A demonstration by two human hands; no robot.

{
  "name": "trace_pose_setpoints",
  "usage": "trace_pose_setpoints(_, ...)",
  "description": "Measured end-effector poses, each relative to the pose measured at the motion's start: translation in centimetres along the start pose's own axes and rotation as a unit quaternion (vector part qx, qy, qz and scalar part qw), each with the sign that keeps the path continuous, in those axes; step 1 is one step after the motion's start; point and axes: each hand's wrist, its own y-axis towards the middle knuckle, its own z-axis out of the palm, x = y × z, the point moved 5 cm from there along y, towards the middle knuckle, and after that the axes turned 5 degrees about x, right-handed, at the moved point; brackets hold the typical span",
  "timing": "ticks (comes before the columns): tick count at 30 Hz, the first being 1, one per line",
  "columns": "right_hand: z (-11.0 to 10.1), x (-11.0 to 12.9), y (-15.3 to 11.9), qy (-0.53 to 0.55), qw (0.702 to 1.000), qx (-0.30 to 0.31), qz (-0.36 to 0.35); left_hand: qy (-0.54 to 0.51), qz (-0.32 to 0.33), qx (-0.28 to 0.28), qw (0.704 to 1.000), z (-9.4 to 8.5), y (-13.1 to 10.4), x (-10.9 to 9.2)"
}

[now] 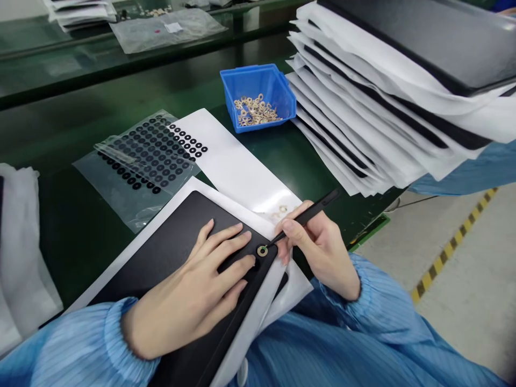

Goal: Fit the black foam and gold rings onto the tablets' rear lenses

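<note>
A black panel [161, 242] lies on white wrapping in front of me. My left hand [201, 285] rests on it, fingers spread and flat, holding nothing. At the panel's corner, just right of my left fingertips, sits a gold ring [262, 251]. My right hand [314, 239] grips black tweezers [318, 208], whose tips touch or nearly touch the ring. A white sheet [237, 166] beyond the panel carries a few gold rings [282, 208] near my right hand.
A blue bin [258, 97] holds several gold rings. Plastic film with black rings [149, 153] lies left of the white sheet. Wrapped panels [387, 97] are stacked high at the right. White wrapping [24, 247] lies at far left, and a plastic bag [165, 29] lies at the back.
</note>
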Motion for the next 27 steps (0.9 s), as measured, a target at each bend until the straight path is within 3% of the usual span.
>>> trace_pose_setpoints(18,-0.1,0.0,-0.2,-0.031,0.999,-0.003,-0.031,-0.003,-0.009,-0.003,1.0,0.2,-0.1,0.0)
trace_pose_setpoints(22,0.0,0.6,-0.9,-0.098,0.988,-0.028,-0.12,0.013,-0.008,-0.001,1.0,0.0,0.1,-0.1)
trace_pose_setpoints(27,0.4,0.9,-2.3,-0.155,0.946,-0.07,-0.275,0.044,0.002,0.014,0.999,0.2,0.2,-0.1)
